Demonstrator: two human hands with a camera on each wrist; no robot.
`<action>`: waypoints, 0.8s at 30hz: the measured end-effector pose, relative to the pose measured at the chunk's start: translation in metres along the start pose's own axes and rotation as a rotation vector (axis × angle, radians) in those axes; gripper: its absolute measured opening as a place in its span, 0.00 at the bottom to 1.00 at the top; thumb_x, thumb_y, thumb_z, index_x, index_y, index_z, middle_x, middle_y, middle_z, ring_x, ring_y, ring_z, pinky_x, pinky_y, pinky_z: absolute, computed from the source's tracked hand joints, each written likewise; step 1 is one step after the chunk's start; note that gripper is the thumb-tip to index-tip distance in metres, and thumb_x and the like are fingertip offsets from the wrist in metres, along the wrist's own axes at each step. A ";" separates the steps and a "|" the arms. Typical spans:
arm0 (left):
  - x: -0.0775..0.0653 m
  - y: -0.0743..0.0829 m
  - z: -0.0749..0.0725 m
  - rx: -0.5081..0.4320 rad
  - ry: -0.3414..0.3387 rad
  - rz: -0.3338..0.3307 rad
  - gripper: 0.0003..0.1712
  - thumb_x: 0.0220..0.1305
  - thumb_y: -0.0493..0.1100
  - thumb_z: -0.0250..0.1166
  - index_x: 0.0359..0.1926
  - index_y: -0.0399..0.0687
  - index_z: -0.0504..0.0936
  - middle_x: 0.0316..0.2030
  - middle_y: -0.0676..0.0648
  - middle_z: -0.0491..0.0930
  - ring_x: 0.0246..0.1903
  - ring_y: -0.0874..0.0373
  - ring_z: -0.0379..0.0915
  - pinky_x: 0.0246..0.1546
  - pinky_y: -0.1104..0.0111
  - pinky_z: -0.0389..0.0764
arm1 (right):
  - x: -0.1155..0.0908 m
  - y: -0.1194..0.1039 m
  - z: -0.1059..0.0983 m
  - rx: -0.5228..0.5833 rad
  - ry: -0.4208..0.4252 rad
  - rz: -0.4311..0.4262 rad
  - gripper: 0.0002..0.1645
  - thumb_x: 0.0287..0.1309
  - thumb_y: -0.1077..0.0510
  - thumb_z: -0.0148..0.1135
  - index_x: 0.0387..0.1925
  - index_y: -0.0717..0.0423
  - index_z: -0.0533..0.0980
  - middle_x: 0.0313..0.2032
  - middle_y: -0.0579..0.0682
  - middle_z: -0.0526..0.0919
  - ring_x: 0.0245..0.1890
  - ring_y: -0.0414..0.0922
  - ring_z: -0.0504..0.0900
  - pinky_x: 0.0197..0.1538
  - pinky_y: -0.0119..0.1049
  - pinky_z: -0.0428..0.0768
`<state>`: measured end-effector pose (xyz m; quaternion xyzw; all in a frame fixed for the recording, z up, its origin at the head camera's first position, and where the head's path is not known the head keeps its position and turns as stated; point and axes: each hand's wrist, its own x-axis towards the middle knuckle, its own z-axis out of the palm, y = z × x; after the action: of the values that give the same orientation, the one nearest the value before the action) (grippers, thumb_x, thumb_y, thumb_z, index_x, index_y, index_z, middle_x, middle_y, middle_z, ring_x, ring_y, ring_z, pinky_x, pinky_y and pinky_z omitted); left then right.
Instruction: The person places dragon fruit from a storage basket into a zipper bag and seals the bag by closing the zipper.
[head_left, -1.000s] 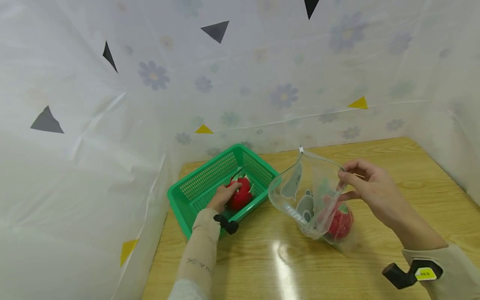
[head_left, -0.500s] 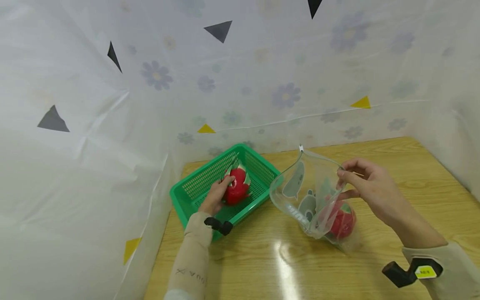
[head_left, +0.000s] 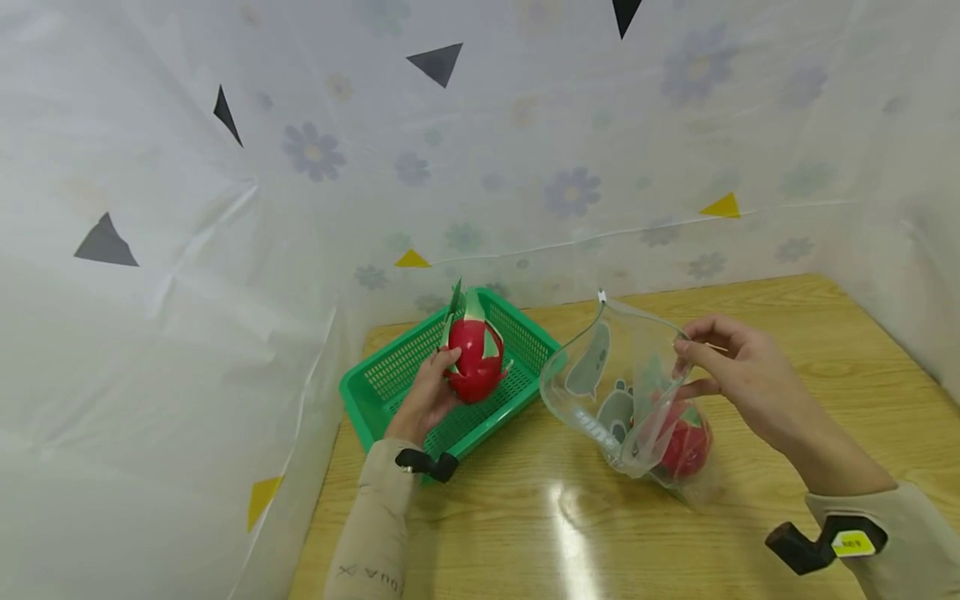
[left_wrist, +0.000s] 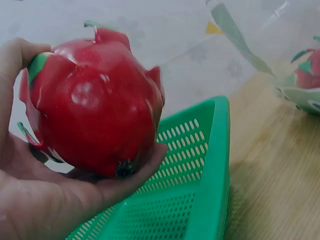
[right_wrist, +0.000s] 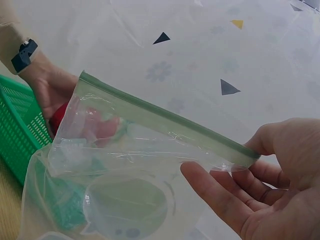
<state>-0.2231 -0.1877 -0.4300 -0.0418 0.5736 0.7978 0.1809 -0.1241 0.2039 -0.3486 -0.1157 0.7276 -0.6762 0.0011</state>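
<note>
A red dragon fruit (head_left: 474,358) with green-tipped scales is gripped in my left hand (head_left: 429,396), held up over the green basket (head_left: 367,425). The left wrist view shows the thumb and fingers wrapped round the fruit (left_wrist: 95,105), its dark stub facing down. My right hand (head_left: 757,392) pinches the rim of a clear zip bag (head_left: 585,392) between thumb and fingers; the bag's mouth gapes toward the basket. Another red dragon fruit (head_left: 684,446) lies inside the bag. In the right wrist view the bag's green zip strip (right_wrist: 165,120) runs to my thumb.
The basket stands on a wooden table (head_left: 510,533), just left of the bag. White plastic sheeting (head_left: 480,167) with flowers and dark and yellow triangles rises behind the table and along its sides.
My left hand has lifted the dragon fruit up from the basket's floor and shifted slightly left, its leafy end now pointing upward. The right hand and bag have stayed nearly still.
</note>
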 end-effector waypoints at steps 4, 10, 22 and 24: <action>-0.004 0.005 0.006 -0.096 -0.089 0.045 0.32 0.71 0.51 0.52 0.73 0.58 0.56 0.70 0.46 0.61 0.69 0.42 0.59 0.57 0.55 0.78 | 0.000 0.000 0.000 0.015 -0.004 -0.004 0.08 0.71 0.59 0.55 0.45 0.60 0.72 0.34 0.49 0.78 0.33 0.44 0.82 0.34 0.42 0.87; -0.012 0.014 0.015 -0.207 -0.185 0.090 0.32 0.70 0.53 0.49 0.73 0.64 0.55 0.71 0.47 0.59 0.71 0.45 0.56 0.56 0.61 0.79 | 0.000 0.001 0.000 0.027 -0.005 -0.009 0.07 0.71 0.60 0.55 0.45 0.60 0.72 0.34 0.49 0.77 0.33 0.44 0.82 0.34 0.42 0.87; -0.023 0.026 0.026 -0.215 -0.269 0.173 0.34 0.68 0.56 0.51 0.73 0.61 0.57 0.69 0.49 0.63 0.68 0.48 0.58 0.56 0.65 0.80 | 0.001 0.002 0.002 -0.007 -0.002 -0.018 0.08 0.72 0.59 0.55 0.45 0.61 0.72 0.35 0.49 0.77 0.33 0.43 0.82 0.33 0.42 0.87; -0.024 0.027 0.027 -0.218 -0.270 0.181 0.35 0.67 0.57 0.52 0.73 0.61 0.57 0.68 0.49 0.64 0.67 0.49 0.59 0.55 0.65 0.80 | 0.001 0.002 0.003 -0.004 -0.005 -0.019 0.08 0.72 0.59 0.54 0.45 0.61 0.72 0.35 0.49 0.77 0.33 0.43 0.82 0.33 0.42 0.87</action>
<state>-0.2059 -0.1754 -0.3902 0.0981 0.4556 0.8667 0.1780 -0.1254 0.2013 -0.3508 -0.1244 0.7277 -0.6745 -0.0040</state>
